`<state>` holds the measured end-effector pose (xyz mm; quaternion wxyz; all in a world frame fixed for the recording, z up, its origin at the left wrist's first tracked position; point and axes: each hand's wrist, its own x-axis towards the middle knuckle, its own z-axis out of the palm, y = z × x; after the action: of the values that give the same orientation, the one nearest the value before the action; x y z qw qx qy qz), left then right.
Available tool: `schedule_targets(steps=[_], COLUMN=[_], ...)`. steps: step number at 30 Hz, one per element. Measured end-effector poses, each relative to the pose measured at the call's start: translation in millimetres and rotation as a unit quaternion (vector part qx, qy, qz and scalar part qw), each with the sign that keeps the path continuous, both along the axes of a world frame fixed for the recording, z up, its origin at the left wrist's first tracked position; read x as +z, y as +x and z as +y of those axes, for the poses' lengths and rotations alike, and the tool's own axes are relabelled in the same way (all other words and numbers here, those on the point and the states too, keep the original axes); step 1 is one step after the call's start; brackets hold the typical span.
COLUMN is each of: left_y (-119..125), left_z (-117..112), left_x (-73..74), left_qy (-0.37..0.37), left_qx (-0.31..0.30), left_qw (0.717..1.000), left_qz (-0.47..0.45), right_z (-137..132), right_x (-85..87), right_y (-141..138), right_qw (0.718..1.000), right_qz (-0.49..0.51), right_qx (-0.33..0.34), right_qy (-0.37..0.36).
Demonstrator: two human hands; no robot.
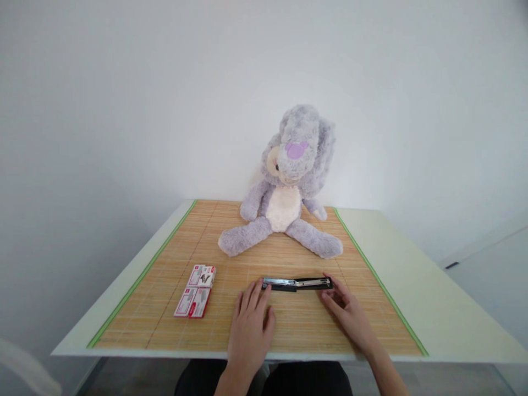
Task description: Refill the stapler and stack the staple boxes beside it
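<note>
Near the front middle of the mat (pixel 297 330) lies the stapler (pixel 297 284), swung open flat. Left hand (pixel 249 324) rests palm down, fingers (pixel 251 294) spread, tips touching the stapler's left end. Right hand (pixel 348 313) has its tips at the right end. Neither hand grips anything. Step looks like steadying both ends; lifting it would need a real pinch. Staple boxes (pixel 196 291) lie left, plush rabbit (pixel 289 187) behind, all on the bench (pixel 391 264).

Mat (pixel 289 330) spread on the table (pixel 433 308), stapler (pixel 297 284) lying opened flat at the middle, left hand (pixel 249 322) touching its left end, right hand (pixel 346 311) at its right end, staple boxes (pixel 196 291) off to the left, plush rabbit (pixel 289 187) seated behind against the wall (pixel 165 82)
</note>
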<state>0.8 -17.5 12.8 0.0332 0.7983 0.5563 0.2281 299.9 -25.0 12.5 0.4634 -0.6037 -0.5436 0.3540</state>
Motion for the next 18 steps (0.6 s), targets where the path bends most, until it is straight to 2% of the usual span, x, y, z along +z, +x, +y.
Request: schedule_targets(steps=[4, 9, 13, 15, 18], left_y=[2, 3, -14, -32, -65], left_z=[-3, -2, -4, -9, -20], left_x=[2.0, 1.0, 2.9, 7.7, 16.3], left_qy=[-0.002, 0.003, 0.024, 0.033, 0.042], left_qx=[0.008, 0.007, 0.009, 0.052, 0.200], left_qw=[1.000, 1.000, 0.998, 0.997, 0.979], left_qz=[-0.002, -0.023, -0.055, -0.054, -0.017], right_z=[-1, -2, -4, -5, -6], right_x=[5.5, 7.2, -0.2, -3.9, -6.8], right_y=[-15, -17, -15, -14, -11], right_qw=[0.998, 0.996, 0.997, 0.998, 0.998], right_qz=[-0.052, -0.074, -0.049, -0.038, -0.033], right_qx=[-0.033, -0.052, -0.051, -0.044, -0.036], right_qy=[0.014, 0.022, 0.026, 0.029, 0.030])
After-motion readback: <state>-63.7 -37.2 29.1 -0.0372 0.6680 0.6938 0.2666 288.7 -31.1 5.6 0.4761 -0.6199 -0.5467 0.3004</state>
